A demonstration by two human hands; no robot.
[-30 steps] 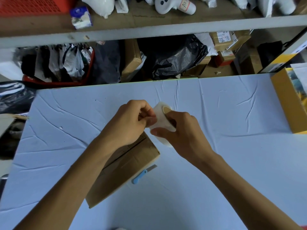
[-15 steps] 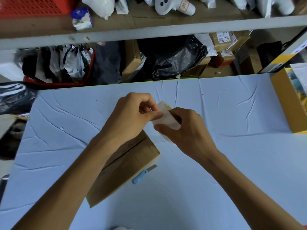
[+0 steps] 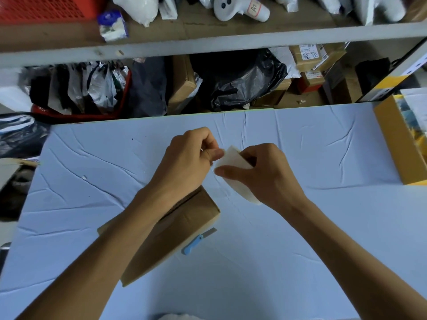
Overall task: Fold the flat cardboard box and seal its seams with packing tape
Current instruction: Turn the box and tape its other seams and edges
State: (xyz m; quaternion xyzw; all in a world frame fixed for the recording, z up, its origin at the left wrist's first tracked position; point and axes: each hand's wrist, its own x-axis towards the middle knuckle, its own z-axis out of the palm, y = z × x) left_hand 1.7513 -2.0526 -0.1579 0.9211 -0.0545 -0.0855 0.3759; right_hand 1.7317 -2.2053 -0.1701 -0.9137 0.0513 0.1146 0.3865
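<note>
A pale roll of packing tape point(image 3: 233, 161) is held above the table in my right hand point(image 3: 261, 174), thumb across its side and fingers curled behind it. My left hand point(image 3: 187, 158) is curled, its thumb and fingertips pinching at the roll's left edge. The brown cardboard box point(image 3: 175, 229) lies on the blue table cloth below my left forearm, which hides part of it. A seam line runs along its top face.
A blue-handled utility knife point(image 3: 196, 242) lies just right of the box. A yellow-sided carton point(image 3: 399, 144) stands at the table's right edge. Behind the table, shelves hold bags, boxes and a red basket point(image 3: 76, 112). Something white shows at the bottom edge point(image 3: 178, 317).
The tape roll has turned in my right hand so its broad side shows less, and both hands have drifted slightly right. My left fingers stay at the roll's edge.
</note>
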